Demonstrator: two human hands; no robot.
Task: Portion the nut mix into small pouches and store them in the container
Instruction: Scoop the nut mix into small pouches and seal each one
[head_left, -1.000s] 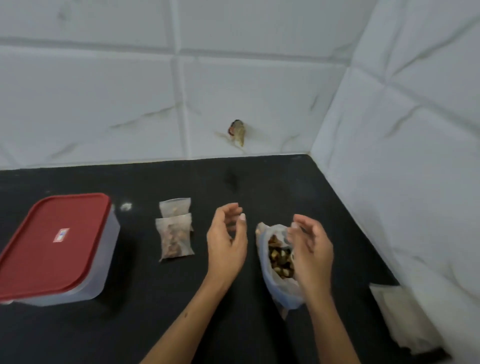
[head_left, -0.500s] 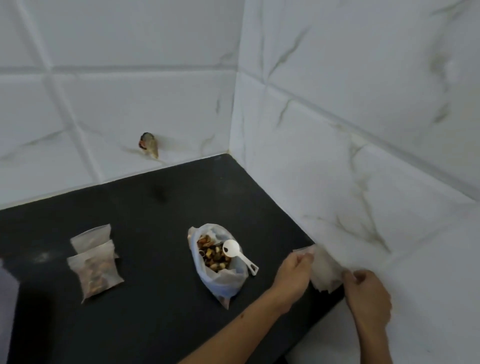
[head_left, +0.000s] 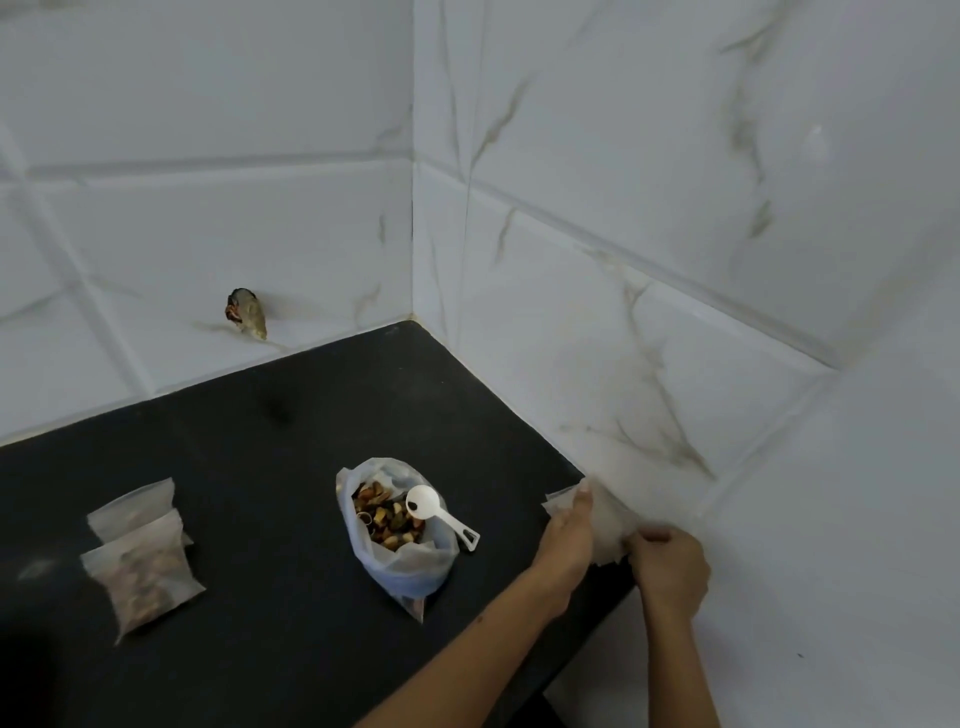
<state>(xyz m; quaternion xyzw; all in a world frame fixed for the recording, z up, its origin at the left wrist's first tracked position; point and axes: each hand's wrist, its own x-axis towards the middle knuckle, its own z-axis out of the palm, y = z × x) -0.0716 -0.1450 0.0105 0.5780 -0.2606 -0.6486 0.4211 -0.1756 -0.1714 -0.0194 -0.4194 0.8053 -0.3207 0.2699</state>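
Here, black counter (head_left: 260, 519) meets white tiles (head_left: 623, 208).

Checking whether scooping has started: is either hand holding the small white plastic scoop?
No: the small white plastic scoop rests on the open clear bag of nut mix, away from both hands.

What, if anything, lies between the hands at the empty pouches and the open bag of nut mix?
Nothing visible. The left hand and right hand hold the stack of translucent empty pouches by the wall; only bare black countertop separates them from the clear plastic nut-mix bag with its white plastic scoop.
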